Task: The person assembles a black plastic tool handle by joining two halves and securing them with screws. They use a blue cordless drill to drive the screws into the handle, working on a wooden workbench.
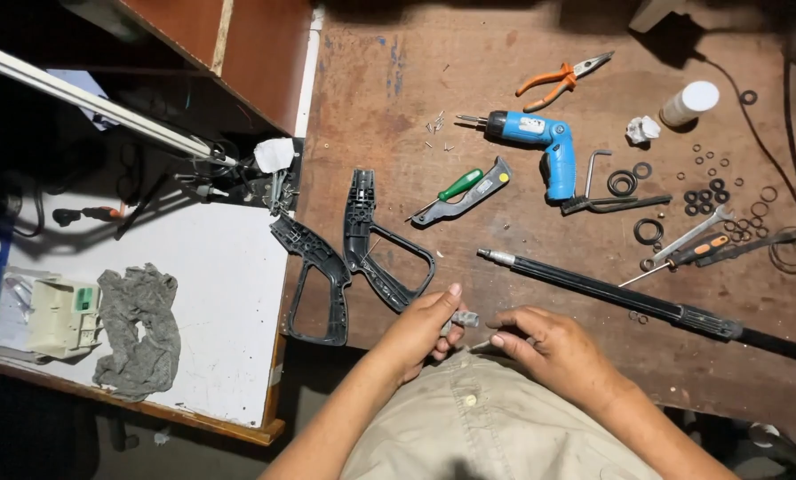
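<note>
Worn wooden workbench (522, 107) strewn with tools, left hand (420, 333) grip clamped on small grey part (463, 319), right hand (549, 342) grip unclear

A white label patch (531, 126) sits on the blue cordless screwdriver (540, 142) at upper centre, a small green sticker (83, 299) marks the cream box (60, 317) at lower left, and a white cylindrical bottle (689, 102) stands upper right.

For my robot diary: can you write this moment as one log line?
left hand: holds small grey part | right hand: at thin metal piece | black handle halves: on bench
</note>
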